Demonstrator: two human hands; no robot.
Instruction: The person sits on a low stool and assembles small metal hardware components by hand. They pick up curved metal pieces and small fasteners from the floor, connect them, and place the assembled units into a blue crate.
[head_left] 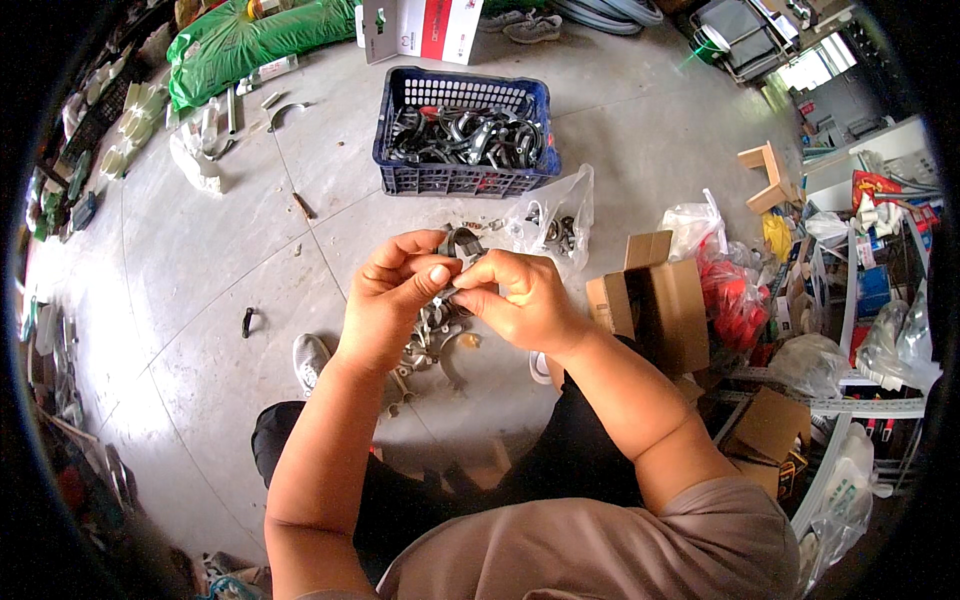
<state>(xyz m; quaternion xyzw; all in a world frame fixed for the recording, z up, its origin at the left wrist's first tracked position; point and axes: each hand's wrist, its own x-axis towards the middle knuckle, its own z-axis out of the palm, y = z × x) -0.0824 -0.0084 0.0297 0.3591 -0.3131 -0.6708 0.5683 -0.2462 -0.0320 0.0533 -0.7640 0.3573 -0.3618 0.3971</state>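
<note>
Between my two hands, above the floor, is a pipe clamp (463,241), a curved metal band with a dark lining. My left hand (385,295) pinches its near left side with thumb and fingers. Thumb and forefinger of my right hand (525,300) close on its near right side; whether a small screw is between them I cannot tell. Below my hands lies a pile of loose metal clamp parts (440,340), partly hidden by them. Just beyond stands a blue plastic crate (455,182) full of dark-lined clamps (470,137). Beside it a clear plastic bag (575,205) holds small dark parts.
An open cardboard box (680,315) stands right of my right forearm, near red plastic bags (735,300) and a cluttered shelf. A white and red box (425,30) is behind the crate. Green sacks (260,50) lie far left. A small black piece (248,322) lies on the floor.
</note>
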